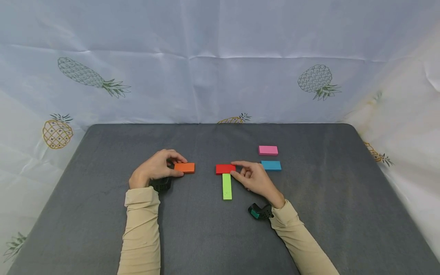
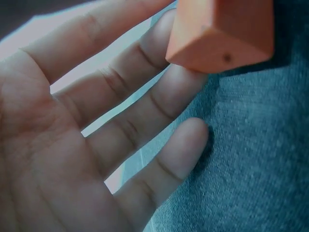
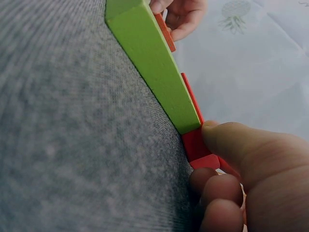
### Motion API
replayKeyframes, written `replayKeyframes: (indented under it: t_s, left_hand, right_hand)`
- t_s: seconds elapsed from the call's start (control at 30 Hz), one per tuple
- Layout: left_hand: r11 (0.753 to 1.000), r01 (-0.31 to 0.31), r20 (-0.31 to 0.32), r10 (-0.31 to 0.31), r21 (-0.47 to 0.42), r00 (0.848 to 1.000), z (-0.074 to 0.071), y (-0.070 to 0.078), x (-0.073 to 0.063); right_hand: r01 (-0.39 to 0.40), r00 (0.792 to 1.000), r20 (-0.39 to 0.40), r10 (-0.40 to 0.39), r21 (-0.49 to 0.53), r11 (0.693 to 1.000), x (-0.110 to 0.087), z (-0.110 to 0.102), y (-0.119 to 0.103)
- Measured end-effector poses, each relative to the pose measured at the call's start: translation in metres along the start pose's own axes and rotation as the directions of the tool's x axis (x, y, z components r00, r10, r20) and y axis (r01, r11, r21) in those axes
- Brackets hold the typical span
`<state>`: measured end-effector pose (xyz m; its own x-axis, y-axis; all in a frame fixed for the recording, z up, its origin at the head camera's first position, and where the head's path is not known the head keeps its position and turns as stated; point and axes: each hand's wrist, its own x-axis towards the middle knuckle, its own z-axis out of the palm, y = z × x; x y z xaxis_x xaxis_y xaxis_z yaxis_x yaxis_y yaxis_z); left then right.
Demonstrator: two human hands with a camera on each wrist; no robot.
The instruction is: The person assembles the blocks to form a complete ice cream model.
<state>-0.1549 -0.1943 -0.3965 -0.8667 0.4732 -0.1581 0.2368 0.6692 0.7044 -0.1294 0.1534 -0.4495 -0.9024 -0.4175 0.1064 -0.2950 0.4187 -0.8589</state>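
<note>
My left hand pinches an orange block at its left end, thumb on the near side and fingers on the far side. Seen from the left wrist, the orange block is by the fingertips, and the little finger stays apart from it. A red block lies crosswise at the far end of a lime green block, the two forming a T. Thumb and index finger of my right hand hold the right end of the red block. In the right wrist view the green block meets the red block.
Beyond the right hand lie a blue block and, farther back, a pink block. The dark grey table ends at a pineapple-print curtain behind it. Bare tabletop separates the orange and red blocks.
</note>
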Motion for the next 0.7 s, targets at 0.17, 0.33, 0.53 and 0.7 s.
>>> replayKeyframes:
  t_s: [0.17, 0.33, 0.53, 0.7]
  left_hand:
    - [0.999, -0.036, -0.046, 0.037, 0.032, 0.998, 0.003, 0.0, 0.004]
    - [0.994, -0.093, -0.118, 0.098, 0.048, 0.988, 0.009, 0.003, 0.01]
    - [0.988, -0.139, -0.152, 0.148, 0.067, 0.977, 0.018, 0.013, 0.021]
    - [0.986, -0.145, -0.175, 0.159, 0.087, 0.972, 0.026, 0.019, 0.028]
  right_hand:
    - [-0.002, 1.0, 0.001, 0.002, -0.008, 1.0, 0.0, 0.0, 0.0]
    - [-0.003, 1.0, 0.002, 0.003, -0.001, 1.0, 0.0, 0.0, 0.0]
    - [-0.011, 1.0, 0.007, 0.011, 0.001, 1.0, 0.0, 0.0, 0.0]
    - [-0.017, 1.0, 0.01, 0.017, 0.004, 1.0, 0.0, 0.0, 0.0]
